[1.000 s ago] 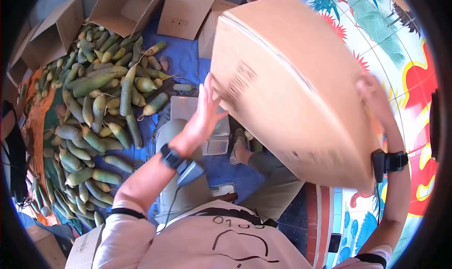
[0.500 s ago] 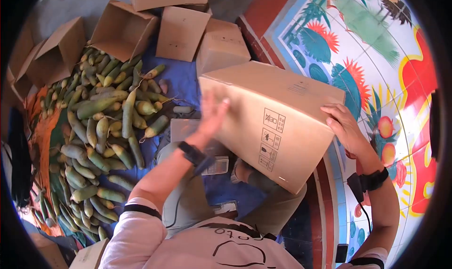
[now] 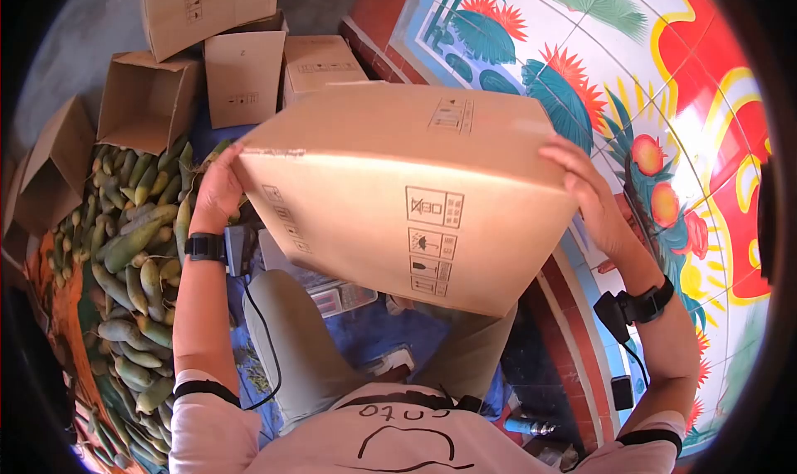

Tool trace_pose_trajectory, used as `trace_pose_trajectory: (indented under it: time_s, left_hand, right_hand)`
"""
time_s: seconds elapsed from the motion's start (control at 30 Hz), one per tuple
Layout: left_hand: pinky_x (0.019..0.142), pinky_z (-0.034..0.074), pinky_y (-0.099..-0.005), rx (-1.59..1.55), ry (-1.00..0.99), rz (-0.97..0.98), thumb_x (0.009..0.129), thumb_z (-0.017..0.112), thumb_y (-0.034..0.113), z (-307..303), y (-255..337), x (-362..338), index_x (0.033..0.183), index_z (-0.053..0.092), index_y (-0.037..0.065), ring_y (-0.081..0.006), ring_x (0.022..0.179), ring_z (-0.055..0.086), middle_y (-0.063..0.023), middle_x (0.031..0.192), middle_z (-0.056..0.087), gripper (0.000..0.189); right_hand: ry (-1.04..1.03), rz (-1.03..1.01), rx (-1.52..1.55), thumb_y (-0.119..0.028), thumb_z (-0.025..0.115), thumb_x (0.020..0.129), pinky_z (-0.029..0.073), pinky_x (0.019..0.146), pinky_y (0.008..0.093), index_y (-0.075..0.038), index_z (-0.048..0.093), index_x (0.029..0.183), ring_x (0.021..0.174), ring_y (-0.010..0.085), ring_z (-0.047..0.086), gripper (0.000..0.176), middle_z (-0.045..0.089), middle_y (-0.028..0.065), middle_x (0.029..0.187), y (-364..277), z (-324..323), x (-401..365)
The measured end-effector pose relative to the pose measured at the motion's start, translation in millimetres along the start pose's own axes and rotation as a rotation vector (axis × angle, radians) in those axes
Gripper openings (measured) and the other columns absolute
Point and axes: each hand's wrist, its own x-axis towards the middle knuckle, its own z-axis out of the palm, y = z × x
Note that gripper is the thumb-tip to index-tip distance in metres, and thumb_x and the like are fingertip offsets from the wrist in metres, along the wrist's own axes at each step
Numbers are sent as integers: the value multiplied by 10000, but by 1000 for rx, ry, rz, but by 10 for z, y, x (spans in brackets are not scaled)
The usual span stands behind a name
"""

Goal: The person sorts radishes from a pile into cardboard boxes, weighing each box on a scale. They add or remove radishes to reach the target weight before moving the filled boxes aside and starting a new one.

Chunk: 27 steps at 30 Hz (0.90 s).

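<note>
A large cardboard box (image 3: pixel 349 200) with printed handling symbols is held up in front of me, above my knees. On its left edge is my left hand (image 3: pixel 220 188), fingers against the upper corner. My right hand (image 3: pixel 588 188) grips the opposite upper corner, its fingertips over the edge. The box is tilted, and its inside does not show. Beneath it, partly covered, lies a weighing scale (image 3: pixel 344 298) on the floor.
A big heap of green radishes (image 3: pixel 137 262) spreads at left over blue and orange sheeting. Several cardboard boxes stand behind, including an open one (image 3: pixel 124 100) and a stacked one (image 3: pixel 212 9). A tiled wall (image 3: pixel 697 117) with painted plants runs along my right.
My left hand has moved left, from the front of the box onto its left edge. The box has turned and shifted left, with my right hand still on it. The whole view has swung right.
</note>
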Motion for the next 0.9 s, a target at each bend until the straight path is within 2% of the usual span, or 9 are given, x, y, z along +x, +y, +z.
trace_pose_trajectory:
  time_s: [0.1,0.17,0.3,0.37,0.6,0.77,0.8,0.83,0.9]
  left_hand:
    - [950,371,-293,-48,-102,164,896,511,220,68,244,10,1086,587,6,-164,1058,544,-62,1101,619,296]
    - [969,362,-299,7,-104,271,924,479,242,191,508,-46,1091,585,2,-161,1050,545,-65,1101,619,311]
    - [928,388,-286,135,-120,487,898,537,186,410,1051,-155,1048,597,10,-140,994,561,-49,1044,632,238]
    - [759,366,-225,192,-79,619,871,595,182,541,1298,-193,879,605,36,-68,794,494,31,861,587,147]
    - [767,399,-207,641,-182,729,897,574,173,1009,1637,-711,865,616,54,-50,818,531,21,835,611,130]
    - [666,410,-225,1004,-251,760,834,661,171,1305,1417,-919,758,599,57,-36,719,493,38,725,570,151]
    - [659,404,-234,1050,-259,776,818,675,181,1299,1365,-905,741,589,49,-50,708,485,26,706,557,176]
    - [652,399,-243,1095,-267,789,802,690,191,1266,1290,-876,723,579,40,-63,696,477,15,686,543,203]
    - [725,394,-297,1228,-258,858,759,711,190,1196,1184,-843,699,569,32,-171,697,506,-55,667,537,221]
  right_hand:
    - [202,29,27,-163,412,904,281,1047,331,-26,489,1250,1268,241,377,380,433,158,1332,235,55,-8]
    - [231,321,833,-185,398,935,317,1020,317,-10,478,1257,1214,208,442,375,472,126,1304,302,61,10]
    - [224,364,1014,-202,414,946,343,997,298,-1,450,1280,1168,171,478,391,506,94,1268,267,137,57]
    - [237,385,805,-191,448,932,359,988,298,1,421,1303,1161,173,485,418,510,102,1266,438,358,26]
    - [141,657,1114,-407,540,879,432,890,381,-99,401,1322,1079,217,528,557,536,100,1213,623,1655,56]
    - [-37,979,1465,-606,480,852,329,1007,446,-118,394,1347,1233,258,410,701,457,97,1327,722,2638,273]
    - [-83,944,1625,-649,435,849,286,1045,447,-125,362,1373,1285,267,355,744,390,84,1400,642,2809,300]
    - [-84,1009,1599,-682,465,810,278,1016,562,-271,353,1348,1278,339,346,686,358,143,1386,829,3111,302]
    - [-83,1050,1633,-683,463,811,250,1019,585,-270,336,1362,1306,339,307,700,298,133,1433,726,3370,318]
